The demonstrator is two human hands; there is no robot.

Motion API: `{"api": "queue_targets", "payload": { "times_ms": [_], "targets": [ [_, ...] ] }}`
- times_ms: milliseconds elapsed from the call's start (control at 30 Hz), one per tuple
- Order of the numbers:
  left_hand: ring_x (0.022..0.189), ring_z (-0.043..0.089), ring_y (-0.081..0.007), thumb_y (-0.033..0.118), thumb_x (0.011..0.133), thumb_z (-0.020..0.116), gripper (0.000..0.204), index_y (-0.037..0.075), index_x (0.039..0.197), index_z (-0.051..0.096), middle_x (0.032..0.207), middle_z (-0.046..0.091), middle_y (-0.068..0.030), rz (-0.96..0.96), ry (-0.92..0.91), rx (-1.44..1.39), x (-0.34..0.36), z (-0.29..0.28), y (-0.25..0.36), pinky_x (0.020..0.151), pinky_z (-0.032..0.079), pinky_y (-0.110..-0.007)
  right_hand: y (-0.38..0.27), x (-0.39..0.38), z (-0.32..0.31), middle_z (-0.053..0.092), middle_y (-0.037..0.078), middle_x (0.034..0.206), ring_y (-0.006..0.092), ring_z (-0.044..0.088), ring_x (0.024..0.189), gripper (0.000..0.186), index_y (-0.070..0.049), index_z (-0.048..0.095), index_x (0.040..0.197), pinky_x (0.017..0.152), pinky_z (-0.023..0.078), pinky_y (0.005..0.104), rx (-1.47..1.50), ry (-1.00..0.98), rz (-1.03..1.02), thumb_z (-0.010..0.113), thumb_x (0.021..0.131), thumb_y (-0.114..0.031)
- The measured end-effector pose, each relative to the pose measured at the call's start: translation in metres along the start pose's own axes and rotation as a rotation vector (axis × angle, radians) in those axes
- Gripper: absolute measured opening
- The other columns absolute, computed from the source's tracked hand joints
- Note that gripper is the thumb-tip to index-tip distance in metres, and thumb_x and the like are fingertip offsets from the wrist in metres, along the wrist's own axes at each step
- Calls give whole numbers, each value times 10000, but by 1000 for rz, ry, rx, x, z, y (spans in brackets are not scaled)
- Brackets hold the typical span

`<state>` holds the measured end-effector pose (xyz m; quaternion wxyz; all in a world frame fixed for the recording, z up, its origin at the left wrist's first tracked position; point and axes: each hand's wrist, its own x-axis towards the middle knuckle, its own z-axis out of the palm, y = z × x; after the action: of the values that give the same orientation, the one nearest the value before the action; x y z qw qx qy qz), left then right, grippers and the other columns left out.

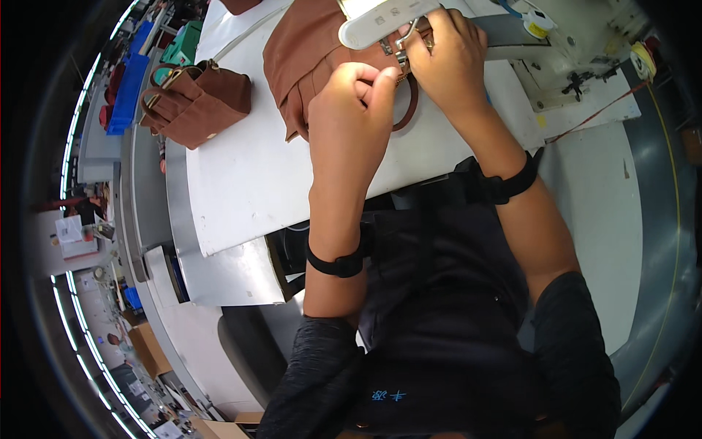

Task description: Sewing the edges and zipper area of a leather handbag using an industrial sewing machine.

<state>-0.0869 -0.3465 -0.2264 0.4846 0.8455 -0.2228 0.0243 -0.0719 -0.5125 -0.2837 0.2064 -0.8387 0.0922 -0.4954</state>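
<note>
Your left hand (351, 102) pinches together, right hand (450, 62) curls, grip unclear, by a slouchy brown leather-look bag (311, 55), seemingly part-made.

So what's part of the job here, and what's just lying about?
In the job: larger brown bag, sewing machine, left hand, right hand.
Apparently lying about: smaller brown handbag, green bin, blue bin, cardboard box.
</note>
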Motion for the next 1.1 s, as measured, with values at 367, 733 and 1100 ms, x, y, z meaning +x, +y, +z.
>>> {"api": "queue_targets", "payload": {
  "times_ms": [367,733,1100],
  "targets": [
    [491,456,-83,77,844,660,107,7,763,656,539,557,-6,179,-6,169,20,7,-20,501,370,-268,10,-3,9,657,91,886,327,617,862,243,-61,625,922,899,409,462,34,66,-55,732,884,-277],
    [592,613,-352,194,752,645,184,28,675,623,627,619,-170,393,83,517,60,-9,-39,534,482,-445,3,-2,4,642,95,930,302,604,946,238,-52,651,1036,963,398,451,26,2,-38,703,872,-217],
    [1128,584,-355,162,735,850,423,56,1063,605,1198,649,-116,603,200,521,15,-20,-24,915,490,-441,-9,2,-4,638,144,947,360,597,928,225,-40,640,1018,916,424,474,13,98,-14,678,849,-184]
  ]
}}
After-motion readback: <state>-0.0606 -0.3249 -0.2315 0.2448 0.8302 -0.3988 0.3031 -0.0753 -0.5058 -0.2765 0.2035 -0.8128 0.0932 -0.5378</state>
